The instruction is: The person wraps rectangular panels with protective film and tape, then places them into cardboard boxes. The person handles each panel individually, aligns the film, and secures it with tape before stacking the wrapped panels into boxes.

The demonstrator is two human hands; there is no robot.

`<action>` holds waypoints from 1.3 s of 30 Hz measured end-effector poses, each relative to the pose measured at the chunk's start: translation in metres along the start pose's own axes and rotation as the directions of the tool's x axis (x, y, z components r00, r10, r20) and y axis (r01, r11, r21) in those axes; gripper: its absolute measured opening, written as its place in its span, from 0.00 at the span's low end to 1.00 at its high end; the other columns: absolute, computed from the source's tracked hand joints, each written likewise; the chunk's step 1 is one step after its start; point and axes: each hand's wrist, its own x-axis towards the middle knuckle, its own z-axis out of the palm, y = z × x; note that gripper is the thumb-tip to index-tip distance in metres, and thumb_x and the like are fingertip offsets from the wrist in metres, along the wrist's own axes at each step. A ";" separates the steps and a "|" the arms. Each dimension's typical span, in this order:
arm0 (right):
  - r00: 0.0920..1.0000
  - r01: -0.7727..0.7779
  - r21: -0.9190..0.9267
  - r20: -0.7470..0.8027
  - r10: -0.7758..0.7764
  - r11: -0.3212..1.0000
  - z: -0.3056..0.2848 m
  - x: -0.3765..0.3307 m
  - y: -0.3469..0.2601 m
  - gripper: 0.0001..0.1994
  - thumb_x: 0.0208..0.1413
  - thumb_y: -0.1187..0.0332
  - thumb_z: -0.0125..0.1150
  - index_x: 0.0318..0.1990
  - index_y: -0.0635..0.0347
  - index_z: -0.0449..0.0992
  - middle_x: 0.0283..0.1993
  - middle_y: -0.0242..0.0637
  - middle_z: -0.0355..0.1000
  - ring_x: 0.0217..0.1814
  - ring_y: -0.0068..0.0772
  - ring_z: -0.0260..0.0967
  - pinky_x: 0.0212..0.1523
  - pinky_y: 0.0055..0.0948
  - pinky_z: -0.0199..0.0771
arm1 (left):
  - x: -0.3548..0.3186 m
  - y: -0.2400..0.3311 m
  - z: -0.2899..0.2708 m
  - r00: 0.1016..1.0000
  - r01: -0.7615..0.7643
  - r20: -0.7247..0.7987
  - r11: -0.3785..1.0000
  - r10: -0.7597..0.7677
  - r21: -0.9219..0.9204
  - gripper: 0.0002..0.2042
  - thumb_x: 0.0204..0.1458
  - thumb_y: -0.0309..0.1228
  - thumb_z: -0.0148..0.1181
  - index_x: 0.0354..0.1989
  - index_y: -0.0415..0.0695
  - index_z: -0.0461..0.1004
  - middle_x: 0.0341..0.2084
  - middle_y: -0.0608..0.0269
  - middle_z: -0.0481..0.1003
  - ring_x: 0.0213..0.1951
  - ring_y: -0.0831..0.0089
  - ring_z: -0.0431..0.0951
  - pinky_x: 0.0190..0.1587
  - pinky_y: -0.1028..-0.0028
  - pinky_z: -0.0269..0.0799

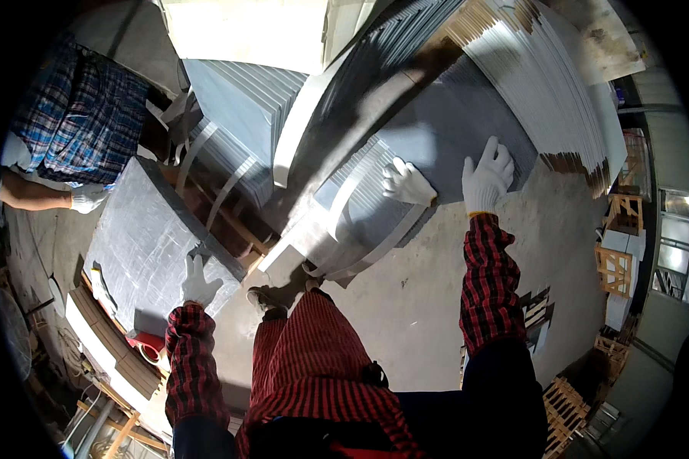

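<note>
The person stands on a grey concrete floor (436, 306) among stacks of thin grey stone slabs, wearing white work gloves and red-and-black checked sleeves. The left hand (197, 281) lies flat and open, fingers spread, on the near corner of a large grey slab (142, 237) that rests tilted over a low stack of boards at the person's left; it presses on the surface and grips nothing. The right hand (486, 177) is also open, palm down with fingers spread, laid against the face of a dark grey slab (452, 130) that leans in the big upright stack (543, 84) ahead and to the right. Just beside it, to its left, a third white-gloved hand (407, 182) touches the same slab near a strapped bundle of slabs (360, 206); whose hand it is I cannot tell. A second person in a blue checked shirt (84, 115) stands at the far left, one gloved hand (88, 197) at the far edge of the tilted slab. The wearer's shoe (272, 298) is planted on the floor between the two stacks. Wooden crates (616, 268) stand well apart at the right, and a red object (149, 344) peeks out under the tilted slab's lower edge.
</note>
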 end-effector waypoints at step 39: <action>0.818 0.271 0.443 0.362 -0.447 0.854 -0.088 0.001 0.000 0.21 0.52 0.60 0.65 0.48 0.68 0.79 0.44 0.55 0.78 0.48 0.55 0.76 0.48 0.42 0.73 | -0.035 0.024 -0.017 0.982 0.169 -0.027 0.926 -0.188 -0.336 0.34 0.49 0.31 0.56 0.70 0.53 0.58 0.74 0.60 0.48 0.68 0.57 0.61 0.63 0.62 0.68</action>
